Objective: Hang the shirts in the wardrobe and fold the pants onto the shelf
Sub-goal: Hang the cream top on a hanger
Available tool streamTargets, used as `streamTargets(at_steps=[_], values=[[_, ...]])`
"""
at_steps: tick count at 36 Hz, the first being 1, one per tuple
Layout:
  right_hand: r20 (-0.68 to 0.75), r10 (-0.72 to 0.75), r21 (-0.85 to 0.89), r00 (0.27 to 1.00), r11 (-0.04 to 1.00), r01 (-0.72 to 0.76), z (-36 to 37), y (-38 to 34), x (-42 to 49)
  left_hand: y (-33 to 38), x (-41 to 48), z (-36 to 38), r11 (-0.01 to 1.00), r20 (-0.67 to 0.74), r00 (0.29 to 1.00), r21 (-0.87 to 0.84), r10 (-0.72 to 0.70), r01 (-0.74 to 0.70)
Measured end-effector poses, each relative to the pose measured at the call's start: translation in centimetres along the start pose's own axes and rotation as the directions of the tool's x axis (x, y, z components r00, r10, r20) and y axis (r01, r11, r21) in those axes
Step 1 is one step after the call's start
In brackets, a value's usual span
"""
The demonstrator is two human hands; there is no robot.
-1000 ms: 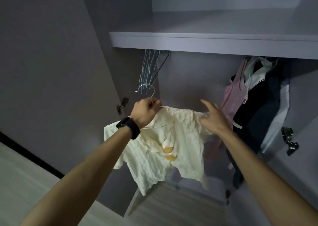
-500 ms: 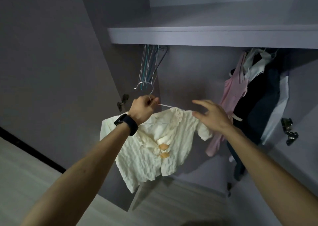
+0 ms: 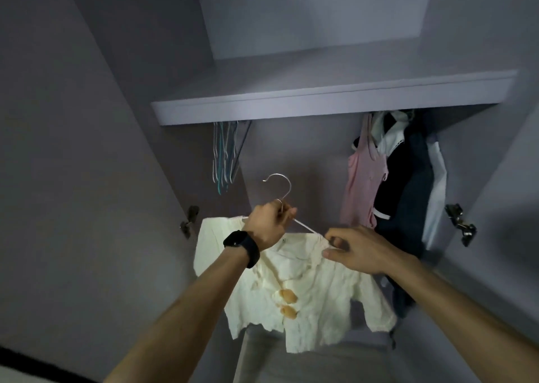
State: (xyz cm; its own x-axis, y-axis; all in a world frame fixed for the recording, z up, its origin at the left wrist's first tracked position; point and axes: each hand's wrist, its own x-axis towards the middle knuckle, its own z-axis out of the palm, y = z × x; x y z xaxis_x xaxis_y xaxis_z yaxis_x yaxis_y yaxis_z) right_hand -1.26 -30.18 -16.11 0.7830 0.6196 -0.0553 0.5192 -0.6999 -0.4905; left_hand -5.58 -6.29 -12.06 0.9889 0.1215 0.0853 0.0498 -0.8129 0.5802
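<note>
A pale grey shelf (image 3: 335, 104) spans the wardrobe (image 3: 291, 149) above me. Under its front edge hang bare hangers (image 3: 225, 155) at left and several garments (image 3: 402, 184) at right.

hooks of spare hangers (image 3: 224, 155) hidden behind shelf (image 3: 320, 102)

Both our bare arms reach up and forward. Our left hand (image 3: 269, 228) is fisted round the neck of the hanger (image 3: 305, 227). Our right hand (image 3: 360, 250), just beside it, has its fingers curled, pinching the collar of the cream shirt (image 3: 315, 295).
</note>
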Motion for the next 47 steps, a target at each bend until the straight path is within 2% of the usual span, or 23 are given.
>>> streamTargets(at_steps=[2, 6, 11, 14, 17, 22, 26, 28, 32, 39, 47], values=[[-0.013, 0.037, 0.038, 0.999, 0.999, -0.036, -0.2, -0.1, 0.1, 0.4, 1.0, 0.0, 0.999, 0.019, 0.999, 0.007, 0.037, -0.037], [-0.143, 0.102, -0.003, 0.984, 0.995, -0.104, -1.2, -0.5, -0.2, 1.4, 2.8, -0.5, 0.995, 0.035, 0.995, 0.012, 0.098, -0.098], [-0.214, 0.179, -0.105, 0.960, 0.973, -0.204, -2.8, -1.4, -0.3, 1.6, 4.9, -2.0, 0.953, 0.024, 0.969, 0.174, 0.248, -0.248], [-0.252, 0.254, -0.147, 0.934, 0.944, -0.297, -3.6, -1.8, 0.3, 1.0, 6.3, -3.6, 0.909, -0.082, 0.943, 0.301, 0.324, -0.286], [-0.259, 0.327, -0.150, 0.909, 0.916, -0.372, -4.7, -2.1, 1.6, 0.6, 8.3, -5.5, 0.843, -0.202, 0.865, 0.406, 0.460, -0.353], [-0.262, 0.440, -0.075, 0.859, 0.878, -0.473, -6.2, -2.2, 4.7, 0.7, 11.8, -7.8, 0.735, -0.277, 0.772, 0.591, 0.572, -0.332], [-0.289, 0.482, -0.091, 0.827, 0.847, -0.524, -6.5, -1.3, 7.3, -0.1, 14.4, -7.9, 0.705, -0.306, 0.743, 0.642, 0.595, -0.300], [-0.303, 0.497, -0.102, 0.813, 0.831, -0.547, -6.4, -0.5, 8.5, -0.9, 15.7, -7.3, 0.698, -0.314, 0.739, 0.657, 0.596, -0.284], [-0.365, 0.505, -0.070, 0.782, 0.823, -0.564, -5.9, 1.4, 10.7, -1.8, 18.0, -5.9, 0.699, -0.376, 0.684, 0.660, 0.625, -0.276], [-0.444, 0.522, 0.004, 0.728, 0.814, -0.581, -3.3, 4.9, 14.4, -2.0, 20.7, -3.3, 0.719, -0.528, 0.523, 0.637, 0.669, -0.277], [-0.540, 0.513, -0.113, 0.668, 0.742, -0.661, -5.0, 6.8, 19.4, -1.8, 22.3, -3.1, 0.696, -0.589, 0.390, 0.675, 0.708, -0.245]])
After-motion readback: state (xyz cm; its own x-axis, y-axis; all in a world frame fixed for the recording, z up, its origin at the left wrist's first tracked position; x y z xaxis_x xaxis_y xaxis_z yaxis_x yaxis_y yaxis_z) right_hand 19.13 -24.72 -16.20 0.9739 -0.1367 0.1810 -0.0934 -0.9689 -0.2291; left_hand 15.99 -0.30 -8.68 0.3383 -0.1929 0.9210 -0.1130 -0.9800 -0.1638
